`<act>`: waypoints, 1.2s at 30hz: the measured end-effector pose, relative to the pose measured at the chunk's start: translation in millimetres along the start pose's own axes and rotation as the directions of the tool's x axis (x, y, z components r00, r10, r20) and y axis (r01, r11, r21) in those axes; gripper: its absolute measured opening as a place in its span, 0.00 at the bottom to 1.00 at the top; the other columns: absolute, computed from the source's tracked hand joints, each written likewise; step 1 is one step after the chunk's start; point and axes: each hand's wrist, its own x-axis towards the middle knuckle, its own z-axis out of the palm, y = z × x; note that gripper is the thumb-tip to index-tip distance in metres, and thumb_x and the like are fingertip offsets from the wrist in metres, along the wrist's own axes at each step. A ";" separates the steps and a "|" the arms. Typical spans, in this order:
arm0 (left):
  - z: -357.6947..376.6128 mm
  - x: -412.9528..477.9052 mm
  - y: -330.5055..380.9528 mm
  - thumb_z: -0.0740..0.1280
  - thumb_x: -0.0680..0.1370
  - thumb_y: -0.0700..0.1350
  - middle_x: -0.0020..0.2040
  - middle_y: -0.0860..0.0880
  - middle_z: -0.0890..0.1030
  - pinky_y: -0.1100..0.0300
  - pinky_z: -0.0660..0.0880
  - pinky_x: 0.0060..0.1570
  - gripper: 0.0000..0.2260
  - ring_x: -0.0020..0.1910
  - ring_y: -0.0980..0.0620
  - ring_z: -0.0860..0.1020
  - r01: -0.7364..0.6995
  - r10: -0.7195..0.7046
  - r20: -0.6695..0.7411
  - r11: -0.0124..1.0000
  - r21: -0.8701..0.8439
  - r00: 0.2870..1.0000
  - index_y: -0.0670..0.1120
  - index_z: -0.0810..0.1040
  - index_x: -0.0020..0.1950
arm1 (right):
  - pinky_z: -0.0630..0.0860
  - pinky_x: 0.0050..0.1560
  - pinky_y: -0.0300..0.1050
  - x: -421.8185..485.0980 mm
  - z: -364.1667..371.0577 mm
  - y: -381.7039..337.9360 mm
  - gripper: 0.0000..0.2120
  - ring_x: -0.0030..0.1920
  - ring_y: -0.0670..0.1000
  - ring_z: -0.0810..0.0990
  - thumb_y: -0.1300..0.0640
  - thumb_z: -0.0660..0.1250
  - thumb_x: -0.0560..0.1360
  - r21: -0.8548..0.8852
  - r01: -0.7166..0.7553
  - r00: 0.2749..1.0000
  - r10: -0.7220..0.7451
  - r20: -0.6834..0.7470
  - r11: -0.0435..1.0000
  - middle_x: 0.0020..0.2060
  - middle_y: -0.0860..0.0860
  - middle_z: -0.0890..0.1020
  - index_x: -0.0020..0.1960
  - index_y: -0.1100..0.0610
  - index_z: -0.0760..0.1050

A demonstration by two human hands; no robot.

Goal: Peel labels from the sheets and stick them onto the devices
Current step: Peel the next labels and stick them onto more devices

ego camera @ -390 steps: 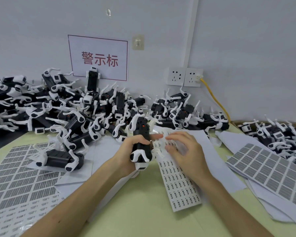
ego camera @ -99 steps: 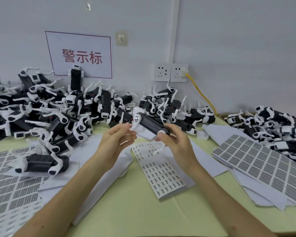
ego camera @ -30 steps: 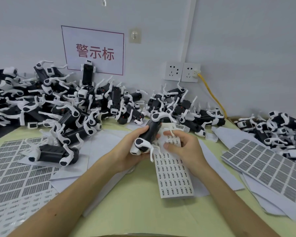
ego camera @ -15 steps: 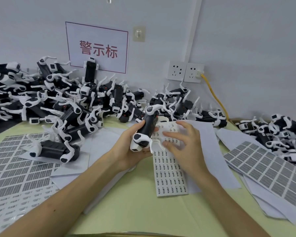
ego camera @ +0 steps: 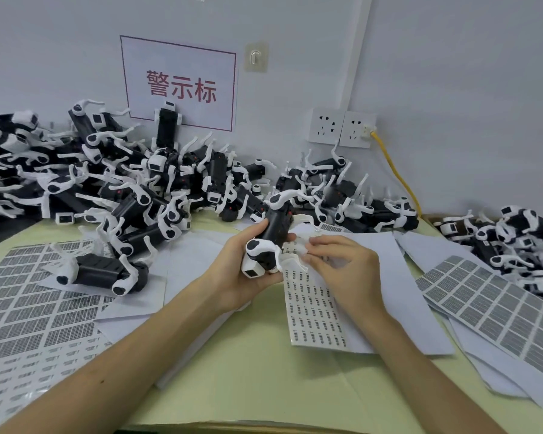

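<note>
My left hand (ego camera: 242, 270) grips a black-and-white device (ego camera: 271, 238) upright above the table centre, fingers curled round its body. Beside it my right hand (ego camera: 342, 270) rests on the top end of a narrow label sheet (ego camera: 315, 311) with small dark printed labels, its fingers bent and fingertips pinching at the sheet's top edge next to the device. Whether a label is lifted I cannot tell. A single device (ego camera: 102, 272) lies on paper to the left.
A large heap of devices (ego camera: 113, 180) fills the back left and middle along the wall. Another heap (ego camera: 521, 242) sits at the right. Grey label sheets lie at left (ego camera: 29, 308) and right (ego camera: 496, 311). White backing papers (ego camera: 398, 277) cover the yellow-green table (ego camera: 264, 380).
My right hand's fingers have curled in from spread flat to pinching at the sheet's top edge. The device in my left hand has barely moved.
</note>
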 end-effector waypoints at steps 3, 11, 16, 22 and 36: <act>-0.5 1.3 -0.4 0.72 0.76 0.56 0.56 0.44 0.84 0.46 0.78 0.61 0.20 0.52 0.45 0.83 0.009 -0.009 0.011 1.000 -0.027 1.000 0.42 0.85 0.59 | 0.79 0.58 0.41 0.5 0.5 1.5 0.07 0.50 0.43 0.85 0.60 0.81 0.69 0.008 0.009 1.000 -0.009 -0.007 1.000 0.48 0.44 0.87 0.46 0.53 0.89; 1.1 2.4 0.2 0.68 0.80 0.54 0.60 0.43 0.82 0.41 0.72 0.70 0.20 0.55 0.44 0.79 -0.005 0.002 -0.060 0.998 -0.056 0.998 0.41 0.82 0.65 | 0.75 0.57 0.34 0.3 -1.1 1.1 0.08 0.54 0.42 0.83 0.62 0.80 0.71 0.035 -0.008 0.999 0.007 0.046 0.999 0.49 0.41 0.85 0.42 0.50 0.86; 1.8 1.0 1.0 0.68 0.81 0.54 0.60 0.43 0.82 0.41 0.77 0.61 0.19 0.55 0.43 0.79 -0.016 0.012 -0.048 0.997 -0.076 0.999 0.41 0.82 0.64 | 0.77 0.60 0.37 1.7 -2.0 1.9 0.07 0.55 0.41 0.83 0.61 0.77 0.74 0.052 -0.036 0.999 0.034 0.029 0.998 0.51 0.42 0.85 0.51 0.53 0.86; 3.7 0.0 -1.0 0.69 0.78 0.55 0.60 0.44 0.82 0.48 0.76 0.59 0.24 0.51 0.45 0.80 0.000 -0.001 -0.028 1.000 -0.027 1.000 0.41 0.80 0.68 | 0.79 0.59 0.42 1.2 -1.9 6.6 0.05 0.54 0.42 0.83 0.65 0.77 0.73 0.019 -0.010 0.999 0.009 0.044 1.000 0.49 0.42 0.85 0.43 0.56 0.85; 4.7 -0.9 0.5 0.66 0.82 0.54 0.60 0.43 0.82 0.46 0.80 0.53 0.20 0.47 0.45 0.84 0.001 0.001 0.015 0.991 -0.131 1.000 0.40 0.83 0.64 | 0.77 0.59 0.39 2.5 0.5 5.5 0.06 0.56 0.42 0.81 0.61 0.71 0.78 -0.057 0.050 0.996 -0.045 0.075 0.997 0.51 0.40 0.83 0.46 0.50 0.78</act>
